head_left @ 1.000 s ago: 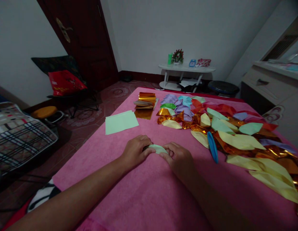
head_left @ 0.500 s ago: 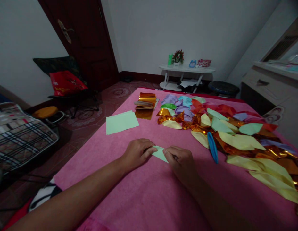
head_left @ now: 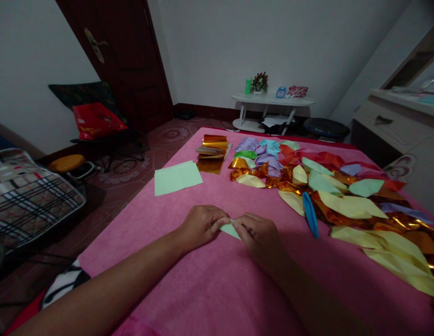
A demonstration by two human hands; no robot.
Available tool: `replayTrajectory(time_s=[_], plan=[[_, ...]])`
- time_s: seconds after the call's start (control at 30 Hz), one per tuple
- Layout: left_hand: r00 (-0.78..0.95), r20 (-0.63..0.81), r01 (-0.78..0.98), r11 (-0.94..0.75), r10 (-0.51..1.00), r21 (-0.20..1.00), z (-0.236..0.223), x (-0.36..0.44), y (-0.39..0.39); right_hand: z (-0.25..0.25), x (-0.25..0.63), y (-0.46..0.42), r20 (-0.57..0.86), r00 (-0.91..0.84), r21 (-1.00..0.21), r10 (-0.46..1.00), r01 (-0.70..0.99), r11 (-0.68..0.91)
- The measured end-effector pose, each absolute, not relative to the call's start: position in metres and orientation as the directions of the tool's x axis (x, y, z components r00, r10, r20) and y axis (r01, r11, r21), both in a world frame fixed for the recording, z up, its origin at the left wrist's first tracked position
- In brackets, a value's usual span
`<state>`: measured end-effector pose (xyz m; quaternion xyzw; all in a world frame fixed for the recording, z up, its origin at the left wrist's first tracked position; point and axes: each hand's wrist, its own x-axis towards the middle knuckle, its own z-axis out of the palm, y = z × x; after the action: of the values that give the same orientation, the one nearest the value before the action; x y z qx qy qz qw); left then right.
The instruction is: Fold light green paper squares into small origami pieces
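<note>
Between my two hands is a small strip of light green paper (head_left: 231, 230), just above the pink cloth (head_left: 196, 289). My left hand (head_left: 205, 224) pinches its left end between thumb and fingers. At the right end, my right hand (head_left: 257, 233) is closed on the same paper, its thumb along the near side. My fingers hide much of the paper, so its full folded shape does not show. Beyond my left hand lies a stack of light green paper sheets (head_left: 178, 178). A blue oval ring-like object (head_left: 310, 215) rests to the right of my right hand.
Gold foil sheets (head_left: 210, 165) lie at the far side. Many folded paper pieces in yellow, green, purple and red, with gold foil (head_left: 343, 205), spread over the right side. A white side table (head_left: 273, 99) stands by the wall, and a chair with a red bag (head_left: 98, 121) at left.
Both hands have moved slightly nearer to me and closer together. Less of the green paper shows between them. Everything else stays where it was.
</note>
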<state>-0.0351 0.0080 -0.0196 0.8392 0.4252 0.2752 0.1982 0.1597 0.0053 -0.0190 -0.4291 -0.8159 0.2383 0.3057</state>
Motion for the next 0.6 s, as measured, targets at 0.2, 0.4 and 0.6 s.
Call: replayTrajectory(time_s=[0.2, 0.4, 0.6], plan=[[0.47, 0.288, 0.584, -0.539, 0.834, 0.607, -0.0189, -0.0343, 0.0084, -0.0172, 0.1618, 0.0063, 0.34, -0.349, -0.71, 0.873, 0.513, 0.482], [0.432, 0.292, 0.539, -0.504, 0.853, 0.675, -0.0146, -0.0331, 0.0078, -0.0123, 0.163, 0.0061, 0.355, -0.231, -0.768, 0.906, 0.481, 0.423], [0.317, 0.269, 0.522, -0.404, 0.909, 0.751, -0.0159, -0.0339, 0.0075, -0.0155, 0.1638, 0.0075, 0.337, -0.211, -0.788, 0.917, 0.47, 0.398]])
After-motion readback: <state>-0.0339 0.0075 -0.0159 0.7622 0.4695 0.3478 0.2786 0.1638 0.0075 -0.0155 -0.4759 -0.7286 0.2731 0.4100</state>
